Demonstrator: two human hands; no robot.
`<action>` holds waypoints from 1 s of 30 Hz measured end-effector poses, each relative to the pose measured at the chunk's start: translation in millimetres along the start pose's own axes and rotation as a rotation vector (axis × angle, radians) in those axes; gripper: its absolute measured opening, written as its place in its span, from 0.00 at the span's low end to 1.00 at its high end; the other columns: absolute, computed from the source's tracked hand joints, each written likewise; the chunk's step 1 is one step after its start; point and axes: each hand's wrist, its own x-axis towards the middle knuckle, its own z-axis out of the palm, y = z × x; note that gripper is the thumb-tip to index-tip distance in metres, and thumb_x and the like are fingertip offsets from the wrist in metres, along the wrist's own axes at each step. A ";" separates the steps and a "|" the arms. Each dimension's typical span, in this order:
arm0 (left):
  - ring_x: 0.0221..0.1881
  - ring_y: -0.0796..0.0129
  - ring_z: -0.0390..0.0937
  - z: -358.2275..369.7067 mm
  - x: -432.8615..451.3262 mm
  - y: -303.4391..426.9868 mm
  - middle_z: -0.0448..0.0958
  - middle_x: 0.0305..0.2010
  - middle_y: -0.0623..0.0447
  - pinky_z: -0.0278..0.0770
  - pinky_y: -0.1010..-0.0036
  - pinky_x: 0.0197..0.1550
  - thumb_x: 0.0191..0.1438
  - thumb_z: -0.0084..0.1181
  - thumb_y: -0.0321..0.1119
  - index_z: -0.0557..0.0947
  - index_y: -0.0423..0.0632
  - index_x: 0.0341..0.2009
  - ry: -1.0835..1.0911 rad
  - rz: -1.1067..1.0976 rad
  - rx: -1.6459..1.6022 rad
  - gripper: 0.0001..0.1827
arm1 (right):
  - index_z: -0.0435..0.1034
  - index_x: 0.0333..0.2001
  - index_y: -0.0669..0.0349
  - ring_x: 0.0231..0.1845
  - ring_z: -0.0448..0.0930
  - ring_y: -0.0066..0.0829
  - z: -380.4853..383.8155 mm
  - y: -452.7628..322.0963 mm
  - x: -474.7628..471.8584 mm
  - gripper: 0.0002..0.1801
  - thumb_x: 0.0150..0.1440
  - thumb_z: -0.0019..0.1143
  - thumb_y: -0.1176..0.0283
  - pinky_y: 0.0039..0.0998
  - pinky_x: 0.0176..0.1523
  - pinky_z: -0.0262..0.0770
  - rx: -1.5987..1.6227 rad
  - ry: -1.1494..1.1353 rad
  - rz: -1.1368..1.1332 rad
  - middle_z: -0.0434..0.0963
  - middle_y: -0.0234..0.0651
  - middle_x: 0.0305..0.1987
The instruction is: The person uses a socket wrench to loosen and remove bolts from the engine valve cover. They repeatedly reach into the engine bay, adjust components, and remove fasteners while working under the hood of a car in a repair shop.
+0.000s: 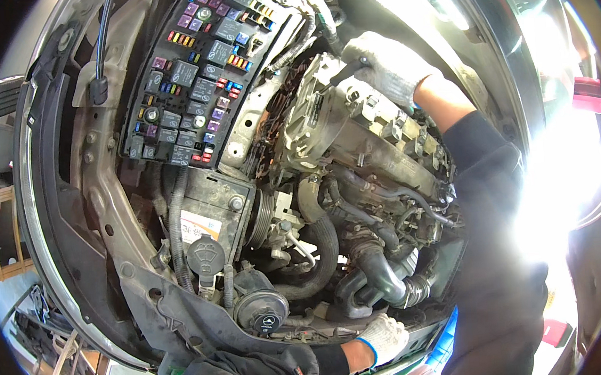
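My right hand [383, 69], in a white knit work glove, reaches over the far end of the engine. Its fingers are closed on a dark tool [347, 73], whose lower end points at the engine's upper cover [321, 113]. The tool's exact kind is not clear. A row of ignition or injector connectors [384, 111] lies just below that hand. My left hand [387, 338], also gloved, is curled into a fist at the front edge of the engine bay. Nothing shows between its fingers, and its underside is hidden.
An uncovered fuse and relay box [188, 80] stands at the left, above the battery [217, 185]. Near it are a washer-fluid cap [206, 254] and a power-steering reservoir [262, 310]. Thick hoses [325, 248] cross the middle. A bright work lamp [441, 0] glares at the upper right.
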 end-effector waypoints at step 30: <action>0.43 0.57 0.85 -1.9 -1.1 1.9 0.83 0.38 0.51 0.76 0.55 0.48 0.63 0.54 0.39 0.87 0.52 0.38 0.013 -0.043 -0.028 0.11 | 0.81 0.55 0.58 0.53 0.88 0.42 -21.1 -41.9 34.1 0.16 0.67 0.61 0.64 0.39 0.58 0.83 0.064 -0.330 0.410 0.87 0.46 0.49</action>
